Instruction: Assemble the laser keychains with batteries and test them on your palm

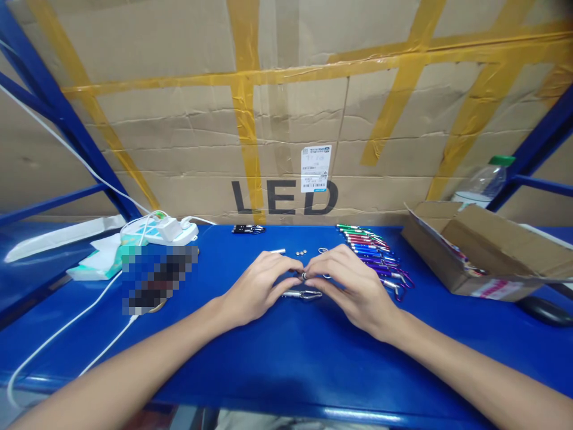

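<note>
In the middle of the blue table, my left hand (261,285) and my right hand (353,286) meet, thumbs and fingertips pinched together. Between them is a small dark and silver cylindrical part (305,276), mostly covered by the fingers. Just below my fingertips lies a silver keychain flashlight with a carabiner (302,294). Beyond the hands are several small silver button cells (301,252) and a short silver tube (277,251). A metal carabiner (323,251) is partly hidden behind my right hand. To its right runs a row of green, red, blue and purple keychain flashlights (369,248).
Black carabiner flashlights (248,229) lie at the back edge. An open cardboard box (474,251), a dark mouse-shaped object (546,312) and a green-capped bottle (486,179) are right. Left are a tissue pack (96,272), a power strip (172,232), a cable and a blurred-out object.
</note>
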Demonstrator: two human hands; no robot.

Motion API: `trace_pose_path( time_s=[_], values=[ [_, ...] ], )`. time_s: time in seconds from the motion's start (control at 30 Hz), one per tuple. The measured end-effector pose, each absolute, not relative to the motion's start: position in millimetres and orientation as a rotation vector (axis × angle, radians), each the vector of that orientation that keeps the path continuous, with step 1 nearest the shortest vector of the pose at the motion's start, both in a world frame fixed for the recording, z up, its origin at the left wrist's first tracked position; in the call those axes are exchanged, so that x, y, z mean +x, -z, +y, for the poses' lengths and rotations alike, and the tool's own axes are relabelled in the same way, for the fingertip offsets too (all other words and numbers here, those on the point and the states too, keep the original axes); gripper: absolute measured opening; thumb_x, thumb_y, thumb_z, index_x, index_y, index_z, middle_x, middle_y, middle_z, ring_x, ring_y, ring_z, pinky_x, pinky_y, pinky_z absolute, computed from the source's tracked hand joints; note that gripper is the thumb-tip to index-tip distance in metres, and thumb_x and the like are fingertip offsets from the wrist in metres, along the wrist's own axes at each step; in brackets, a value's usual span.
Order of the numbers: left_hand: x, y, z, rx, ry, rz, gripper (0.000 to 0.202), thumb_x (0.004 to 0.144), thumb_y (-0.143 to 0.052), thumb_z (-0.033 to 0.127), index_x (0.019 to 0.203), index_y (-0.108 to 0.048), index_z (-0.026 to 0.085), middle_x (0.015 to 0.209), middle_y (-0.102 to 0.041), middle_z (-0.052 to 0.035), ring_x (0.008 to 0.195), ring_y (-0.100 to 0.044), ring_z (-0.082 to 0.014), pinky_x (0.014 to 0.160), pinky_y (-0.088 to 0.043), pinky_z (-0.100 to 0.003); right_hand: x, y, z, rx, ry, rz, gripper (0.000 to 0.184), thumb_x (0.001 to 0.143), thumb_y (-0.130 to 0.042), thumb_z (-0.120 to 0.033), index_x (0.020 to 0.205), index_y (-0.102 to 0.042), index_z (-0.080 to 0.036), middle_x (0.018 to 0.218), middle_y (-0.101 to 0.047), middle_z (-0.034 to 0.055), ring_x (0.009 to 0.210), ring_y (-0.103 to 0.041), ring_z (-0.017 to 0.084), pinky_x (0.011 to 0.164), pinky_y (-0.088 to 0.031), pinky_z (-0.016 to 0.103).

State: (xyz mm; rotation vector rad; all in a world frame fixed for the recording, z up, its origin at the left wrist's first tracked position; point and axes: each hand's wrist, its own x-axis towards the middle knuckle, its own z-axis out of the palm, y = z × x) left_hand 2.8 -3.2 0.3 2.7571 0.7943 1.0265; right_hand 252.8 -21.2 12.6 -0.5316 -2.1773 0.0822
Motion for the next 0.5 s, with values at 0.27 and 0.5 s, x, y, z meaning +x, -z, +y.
trace_pose_path(
  time_s=[0.27,0.5],
  values=[
    [2,-1,-3,2.724,-1.041,0.784,0.015,0.112,-0.058,0.029,0.124,-0.064,0.022,0.120,-0.079,-0.0052,0.113,-0.071,-0.0202,0.104,-0.048,-0.034,252,-13,-23,-0.579,0.028,-2.177,0.010,0.109,-0.063,-0.021,0.113,-0.070,-0.026,0.113,-0.075,0.0081,0.104,-0.067,0.025,0.089,-0.054,0.042],
    [1,-4,-2,2.740,-1.048,0.791,0.016,0.112,-0.058,0.027,0.125,-0.065,0.022,0.124,-0.079,-0.0055,0.117,-0.071,-0.0207,0.109,-0.047,-0.036,264,-3,-4,-0.941,0.170,-2.175,0.021,0.111,-0.051,-0.018,0.124,-0.068,-0.022,0.115,-0.073,0.0118,0.104,-0.061,0.030,0.091,-0.049,0.047]
  ],
)
